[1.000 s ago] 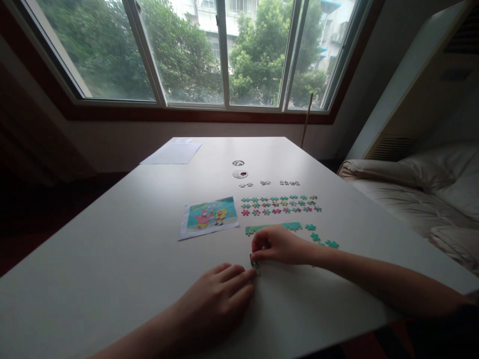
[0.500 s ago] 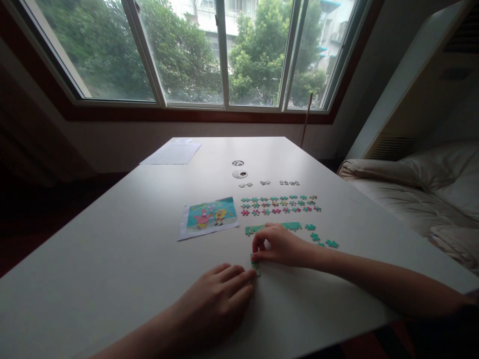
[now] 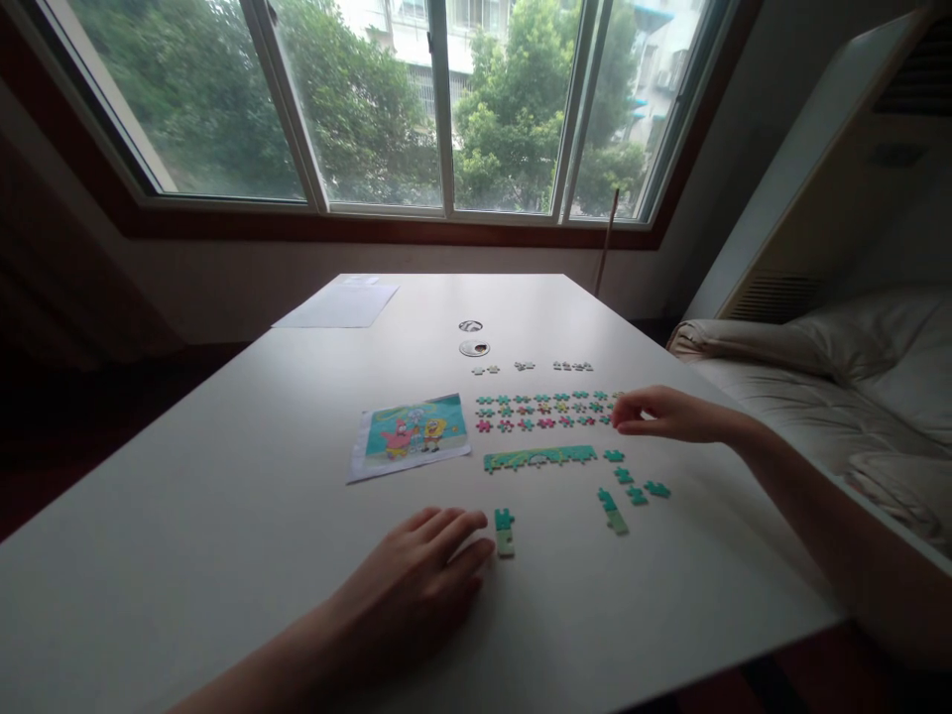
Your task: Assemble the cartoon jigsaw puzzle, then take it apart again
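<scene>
My left hand (image 3: 435, 560) lies on the table, fingers stretched out and holding nothing. Just right of its fingertips are two joined jigsaw pieces (image 3: 505, 541), teal above pale green. My right hand (image 3: 654, 413) is at the right end of the rows of loose jigsaw pieces (image 3: 543, 408). Its thumb and fingers curl together, and the fingertips hide whatever is between them. Below the rows runs a joined strip of teal pieces (image 3: 539, 457). Another joined pair (image 3: 613, 512) and several loose teal pieces (image 3: 635, 495) lie to the strip's right.
A printed cartoon picture (image 3: 415, 437) rests left of the pieces on the white table (image 3: 223, 496). Farther back are several pale pieces (image 3: 572, 367) and two round items (image 3: 474, 348). White paper (image 3: 338, 305) lies at the far left corner. A sofa (image 3: 810, 367) stands right of the table.
My right hand has moved from the near joined pair, up and right to the loose rows. My left fingers have drawn slightly left, off that pair, which now shows whole.
</scene>
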Tool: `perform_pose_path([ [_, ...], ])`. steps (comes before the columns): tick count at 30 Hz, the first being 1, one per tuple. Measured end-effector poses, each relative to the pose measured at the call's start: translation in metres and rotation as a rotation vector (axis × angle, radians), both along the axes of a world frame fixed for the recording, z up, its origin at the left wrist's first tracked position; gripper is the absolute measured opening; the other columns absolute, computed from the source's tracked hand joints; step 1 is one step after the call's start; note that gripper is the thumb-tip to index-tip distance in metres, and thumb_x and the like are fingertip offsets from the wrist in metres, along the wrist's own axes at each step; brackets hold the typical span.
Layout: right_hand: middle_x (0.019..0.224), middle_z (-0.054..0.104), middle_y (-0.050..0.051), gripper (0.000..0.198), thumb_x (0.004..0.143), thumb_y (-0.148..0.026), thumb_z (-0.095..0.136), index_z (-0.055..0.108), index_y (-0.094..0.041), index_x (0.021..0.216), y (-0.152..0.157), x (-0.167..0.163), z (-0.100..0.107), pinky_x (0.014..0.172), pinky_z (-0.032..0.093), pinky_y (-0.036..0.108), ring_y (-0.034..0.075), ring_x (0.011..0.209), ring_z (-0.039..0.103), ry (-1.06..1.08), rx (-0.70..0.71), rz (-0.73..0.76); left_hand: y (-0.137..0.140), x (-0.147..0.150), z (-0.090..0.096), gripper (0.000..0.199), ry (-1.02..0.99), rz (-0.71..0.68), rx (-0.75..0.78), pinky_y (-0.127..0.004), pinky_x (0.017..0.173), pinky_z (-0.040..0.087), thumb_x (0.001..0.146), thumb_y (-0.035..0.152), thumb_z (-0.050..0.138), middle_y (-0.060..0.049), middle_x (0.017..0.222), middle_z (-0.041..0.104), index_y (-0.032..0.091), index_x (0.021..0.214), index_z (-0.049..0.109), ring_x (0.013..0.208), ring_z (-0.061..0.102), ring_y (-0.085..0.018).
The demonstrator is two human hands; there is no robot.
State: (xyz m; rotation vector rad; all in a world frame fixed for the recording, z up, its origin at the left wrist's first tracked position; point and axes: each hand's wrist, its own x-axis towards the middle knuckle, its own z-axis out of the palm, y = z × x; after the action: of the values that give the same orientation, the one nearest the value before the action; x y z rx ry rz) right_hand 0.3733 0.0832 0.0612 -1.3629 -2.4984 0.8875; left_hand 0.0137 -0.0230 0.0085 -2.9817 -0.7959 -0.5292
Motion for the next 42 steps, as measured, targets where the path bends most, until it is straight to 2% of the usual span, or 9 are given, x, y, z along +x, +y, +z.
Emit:
perform_pose_path([
  [4,0.075,0.060,0.004,0.037,0.077,-0.049,0.054,0.062,-0.015,0.088,0.005,0.025,-0.017,0.060,0.037,0.025,0.015,0.068,0.050,-0.021,-0.063,-0.049,0.001,0.000,-0.001,0.026,0.036,0.056,-0.036,-0.042,0.078,0.047,0.085,0.015,0.044,-0.012,0.110,0.054,0.018,0.110,0.051,0.093,0.054,-0.026],
  [10,0.072,0.057,0.003,0.037,0.076,-0.049,0.054,0.063,-0.015,0.087,0.005,0.021,-0.028,0.059,0.037,0.025,0.015,0.067,0.049,-0.054,-0.139,-0.029,0.000,-0.001,-0.004,0.033,0.094,0.146,-0.080,-0.043,0.079,0.046,0.084,0.016,0.046,-0.011,0.110,0.051,0.021,0.116,0.048,0.093,0.052,-0.026],
  [17,0.070,0.054,0.001,0.039,0.068,-0.048,0.064,0.060,-0.015,0.090,0.003,0.012,-0.033,0.059,0.038,0.024,0.014,0.067,0.049,-0.036,-0.196,-0.032,-0.001,-0.002,-0.006,0.038,0.128,0.153,-0.086,-0.044,0.081,0.044,0.083,0.017,0.048,-0.011,0.114,0.049,0.023,0.121,0.045,0.098,0.050,-0.027],
  [24,0.072,0.054,0.002,0.036,0.073,-0.047,0.060,0.060,-0.015,0.089,0.000,0.011,-0.030,0.060,0.038,0.024,0.014,0.067,0.048,-0.045,-0.178,-0.014,0.000,-0.002,-0.005,0.043,0.160,0.154,-0.072,-0.043,0.083,0.043,0.083,0.016,0.049,-0.010,0.117,0.049,0.026,0.125,0.043,0.101,0.049,-0.027],
  [32,0.071,0.054,0.001,0.033,0.071,-0.043,0.062,0.059,-0.015,0.087,-0.003,0.005,-0.032,0.058,0.038,0.023,0.013,0.065,0.047,-0.049,-0.180,-0.018,0.000,-0.003,-0.008,0.038,0.138,0.158,-0.024,-0.039,0.084,0.042,0.086,0.021,0.046,-0.009,0.118,0.050,0.025,0.123,0.045,0.101,0.049,-0.025],
  [42,0.073,0.053,0.002,0.032,0.070,-0.042,0.061,0.058,-0.014,0.085,-0.003,0.006,-0.031,0.058,0.038,0.023,0.012,0.066,0.046,-0.036,-0.183,-0.011,-0.001,-0.002,-0.006,0.037,0.139,0.173,-0.057,-0.040,0.085,0.041,0.085,0.019,0.046,-0.009,0.118,0.050,0.024,0.122,0.046,0.101,0.049,-0.025],
])
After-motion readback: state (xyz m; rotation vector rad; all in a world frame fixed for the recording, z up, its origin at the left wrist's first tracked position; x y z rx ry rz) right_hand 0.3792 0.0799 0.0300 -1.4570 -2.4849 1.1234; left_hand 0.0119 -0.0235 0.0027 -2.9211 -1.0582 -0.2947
